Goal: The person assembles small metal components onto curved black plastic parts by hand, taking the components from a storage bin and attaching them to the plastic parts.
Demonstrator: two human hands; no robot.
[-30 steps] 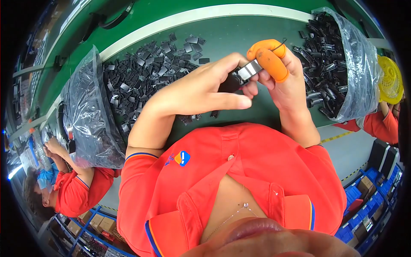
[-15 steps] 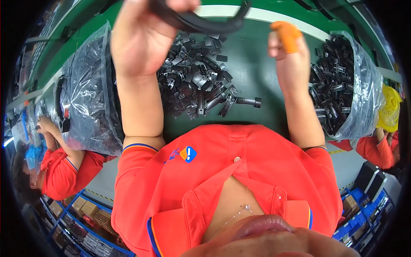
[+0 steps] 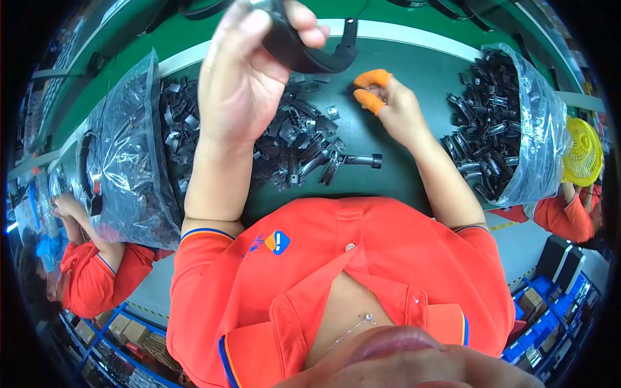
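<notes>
Raised over the far side of the table, my left hand [image 3: 242,84] is closed round a black curved headband [image 3: 317,61], like that of headphones. The band's free end points up to the right. My right hand [image 3: 404,113] wears orange finger cots [image 3: 370,100] on thumb and forefinger. Those two fingers pinch a small dark piece [image 3: 353,89], mostly hidden, just right of the band and apart from it. Below my left hand spreads a pile of small black plastic parts [image 3: 301,139]. One longer black part [image 3: 362,160] sticks out of the pile toward the right.
A clear plastic bag [image 3: 126,155] of black parts lies open at the left. Another clear bag [image 3: 543,136] with black hinged-looking parts [image 3: 491,123] lies at the right. Co-workers in red sit at both sides; a yellow basket [image 3: 584,150] is beside the right one. More headbands [image 3: 453,11] lie beyond the table.
My right hand has moved left and down toward the headband, its fingers now pinching a small dark piece. My left hand has shifted slightly right, tilting the band. The view has shifted a little.
</notes>
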